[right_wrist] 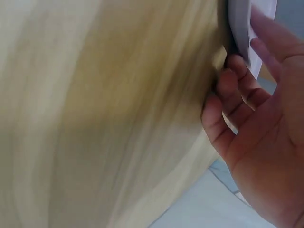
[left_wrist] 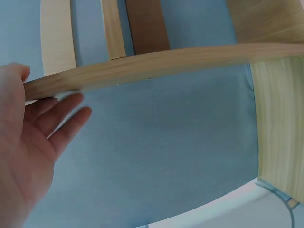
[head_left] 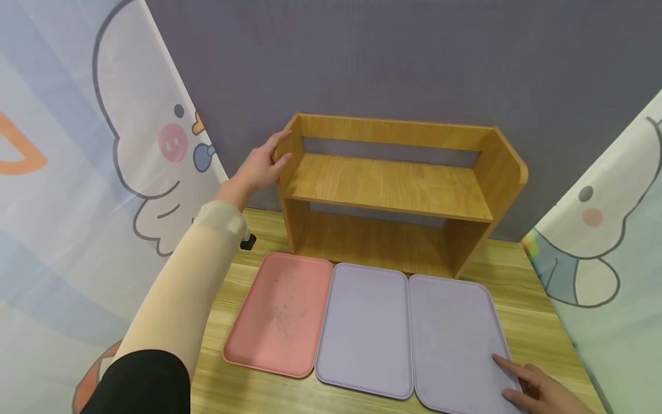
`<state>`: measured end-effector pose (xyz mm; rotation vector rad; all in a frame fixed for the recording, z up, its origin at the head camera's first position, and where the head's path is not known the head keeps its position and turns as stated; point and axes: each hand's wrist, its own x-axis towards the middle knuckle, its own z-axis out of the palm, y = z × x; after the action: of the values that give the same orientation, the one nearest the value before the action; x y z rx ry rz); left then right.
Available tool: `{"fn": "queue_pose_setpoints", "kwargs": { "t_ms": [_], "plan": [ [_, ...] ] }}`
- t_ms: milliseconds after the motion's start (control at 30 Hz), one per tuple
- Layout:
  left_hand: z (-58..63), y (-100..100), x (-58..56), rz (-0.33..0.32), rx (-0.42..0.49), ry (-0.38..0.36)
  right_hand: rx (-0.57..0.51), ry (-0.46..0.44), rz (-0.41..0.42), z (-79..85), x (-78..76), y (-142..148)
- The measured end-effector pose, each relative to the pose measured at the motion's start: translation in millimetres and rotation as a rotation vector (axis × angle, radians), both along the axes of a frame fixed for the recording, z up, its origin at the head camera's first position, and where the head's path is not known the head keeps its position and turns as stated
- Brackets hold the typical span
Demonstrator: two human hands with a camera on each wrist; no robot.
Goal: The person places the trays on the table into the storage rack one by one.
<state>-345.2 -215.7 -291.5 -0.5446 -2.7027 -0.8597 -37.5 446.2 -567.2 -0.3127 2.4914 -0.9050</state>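
A two-tier wooden shelf stands at the back of the table. My left hand grips the upper front edge of its left side panel; in the left wrist view the thumb and fingers lie on opposite sides of the wooden edge. At the front right, my right hand holds the right-hand edge of a lavender tray. Its index finger reaches over the tray's surface, while the other fingers curl by the rim in the right wrist view, where the tray shows only partly.
A second lavender tray and a pink tray with dark marks lie side by side to the left, in front of the shelf. Cartoon-printed curtains hang on both sides, and a grey cloth covers the back. The table has wood grain.
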Motion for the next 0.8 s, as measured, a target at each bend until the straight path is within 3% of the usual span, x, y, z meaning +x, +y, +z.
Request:
{"fn": "queue_pose_setpoints", "kwargs": {
  "t_ms": [200, 300, 567, 800],
  "plan": [
    [-0.6, 3, 0.8, 0.023, -0.008, -0.002, -0.020, 0.059, 0.054, -4.3, -0.9, -1],
    [-0.4, 4, 2.2, 0.034, -0.011, -0.003, -0.056, 0.042, 0.058, -3.2, -1.9, 1],
    [-1.8, 4, 3.7, 0.039, -0.006, -0.004, -0.258, -0.216, -0.080, 5.8, -3.0, 9],
    [-2.9, 5, 2.1, 0.032, -0.005, 0.012, -0.391, -0.395, -0.233, 2.0, -0.1, 8]
  ]
}}
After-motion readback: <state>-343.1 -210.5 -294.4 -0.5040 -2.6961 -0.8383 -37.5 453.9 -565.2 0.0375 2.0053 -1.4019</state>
